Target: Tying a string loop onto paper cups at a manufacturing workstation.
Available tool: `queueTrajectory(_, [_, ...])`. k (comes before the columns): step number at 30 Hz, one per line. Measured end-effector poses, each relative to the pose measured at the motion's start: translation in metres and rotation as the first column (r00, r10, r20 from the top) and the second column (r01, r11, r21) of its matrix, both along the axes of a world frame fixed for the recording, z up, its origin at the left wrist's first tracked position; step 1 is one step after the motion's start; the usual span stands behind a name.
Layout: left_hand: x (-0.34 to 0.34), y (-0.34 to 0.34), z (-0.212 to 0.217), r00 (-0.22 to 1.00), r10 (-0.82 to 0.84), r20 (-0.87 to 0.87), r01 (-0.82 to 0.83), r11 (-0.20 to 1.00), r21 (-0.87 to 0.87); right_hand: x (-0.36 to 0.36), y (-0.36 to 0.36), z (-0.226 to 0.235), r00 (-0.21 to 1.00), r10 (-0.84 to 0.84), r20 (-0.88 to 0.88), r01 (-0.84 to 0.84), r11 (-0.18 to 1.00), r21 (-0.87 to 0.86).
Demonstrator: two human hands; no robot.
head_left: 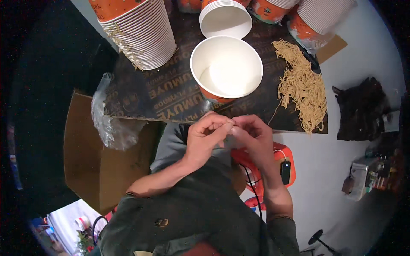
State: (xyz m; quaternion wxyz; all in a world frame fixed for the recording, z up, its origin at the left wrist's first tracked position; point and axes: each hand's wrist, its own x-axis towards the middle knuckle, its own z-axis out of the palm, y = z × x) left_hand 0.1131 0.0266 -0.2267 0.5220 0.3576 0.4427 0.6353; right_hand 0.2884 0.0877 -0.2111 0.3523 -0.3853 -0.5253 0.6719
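Note:
My left hand (208, 137) and my right hand (255, 138) meet in front of the table's near edge, fingertips pinched together. Whatever lies between the fingertips is too small to make out. Just beyond them stands a paper bucket (206, 68), white inside and orange outside, its mouth facing up. To the right lies a loose heap of tan string (301, 87). One thin strand trails from its left side past the table edge, close to my right hand; its end is hidden.
A tall stack of nested paper buckets (143, 36) stands at the far left, strings along its side. Another bucket (225, 21) lies tipped behind the upright one, with more stacks at the back. A clear plastic bag (112, 123) hangs by a cardboard box (83, 158). Below right is a red stool (291, 173).

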Motion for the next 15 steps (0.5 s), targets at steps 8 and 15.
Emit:
queueTrajectory(8, [-0.002,0.000,0.004,0.999,0.030,0.012,-0.031,0.997,0.065,0.000,0.001,-0.005,1.000,0.021,-0.022,-0.021,0.999,-0.031])
queueTrajectory(15, [-0.001,-0.004,0.005,1.000,0.018,-0.004,-0.018,0.997,0.076,-0.009,-0.007,-0.003,0.995,-0.029,-0.093,0.031,0.999,0.017])
